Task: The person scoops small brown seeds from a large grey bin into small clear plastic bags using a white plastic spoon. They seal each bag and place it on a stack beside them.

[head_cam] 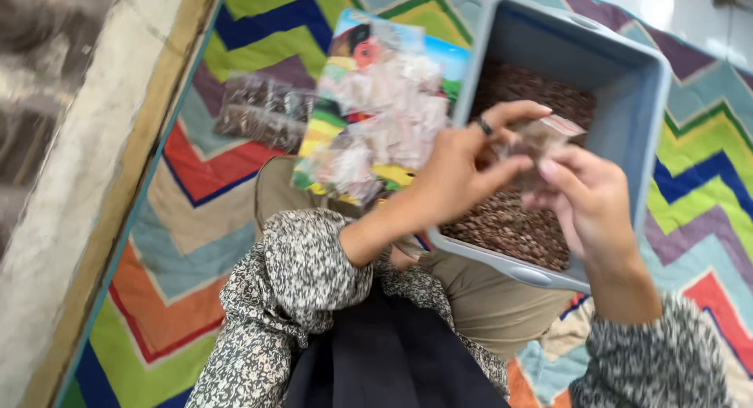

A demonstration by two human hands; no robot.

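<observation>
Both hands are up over the grey tub (627, 133) of dark brown seeds (510, 220): left hand (459, 173) and right hand (588, 200) each have fingers pinched on one small clear packet (541, 137) (blurred). Beside the tub, more little packets (384, 125) lie heaped on a colourful board (345, 39), all on the zigzag mat (196, 220).

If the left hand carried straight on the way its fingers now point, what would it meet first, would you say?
The left hand points right, at the small clear packet it already pinches together with the right hand. Past the packet it would likely meet the right hand's fingers, though depth is unclear.
</observation>
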